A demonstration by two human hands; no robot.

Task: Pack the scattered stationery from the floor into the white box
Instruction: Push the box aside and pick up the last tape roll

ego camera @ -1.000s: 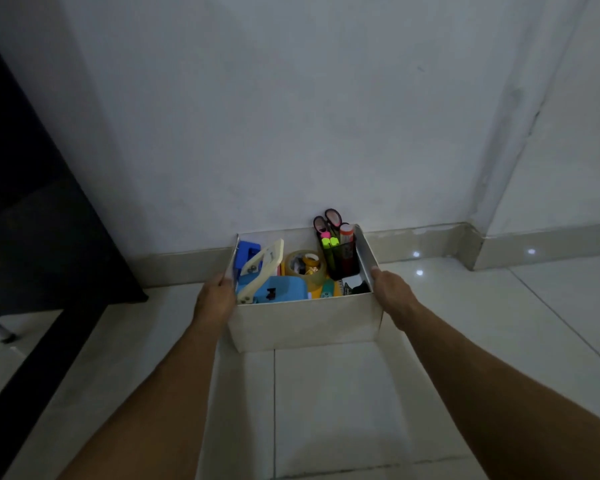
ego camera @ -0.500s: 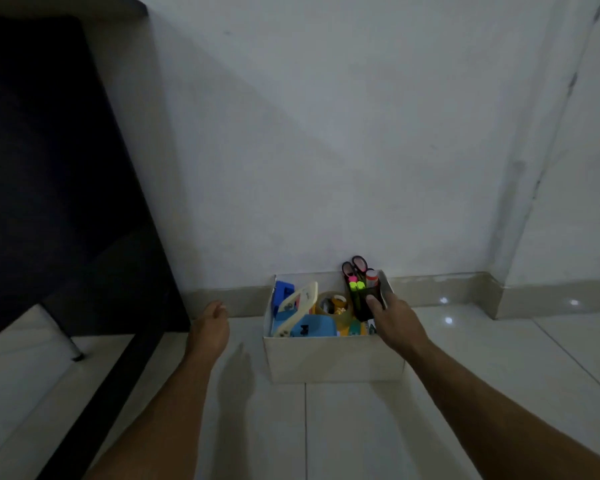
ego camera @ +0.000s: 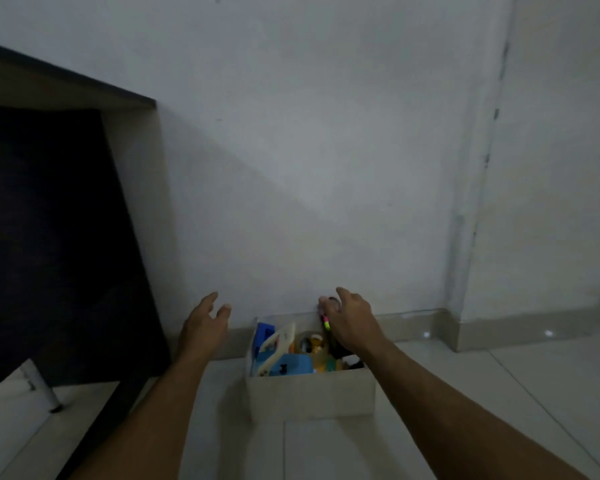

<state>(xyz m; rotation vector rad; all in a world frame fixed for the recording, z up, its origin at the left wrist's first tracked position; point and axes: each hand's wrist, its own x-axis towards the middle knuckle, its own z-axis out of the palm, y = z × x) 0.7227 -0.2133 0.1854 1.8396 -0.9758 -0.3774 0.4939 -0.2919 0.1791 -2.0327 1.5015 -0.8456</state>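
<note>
dark cabinet (ego camera: pixel 49 237) at far left. left hand (ego camera: pixel 205 323) hovers beside the box (ego camera: pixel 312 393), fingers apart, empty. the box sits on the floor by the wall, stationery inside. right hand (ego camera: pixel 352 323) hangs over its back right corner, fingers loosely spread above the highlighter (ego camera: pixel 325 322).

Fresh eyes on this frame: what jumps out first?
The white box on the tiled floor against the wall, crammed with colourful stationery: blue items at its left, a tape roll in the middle. The right hand hovers over its back right corner by a highlighter; the left hand hangs open in the air left of the box. A large dark panel fills the left.
</note>
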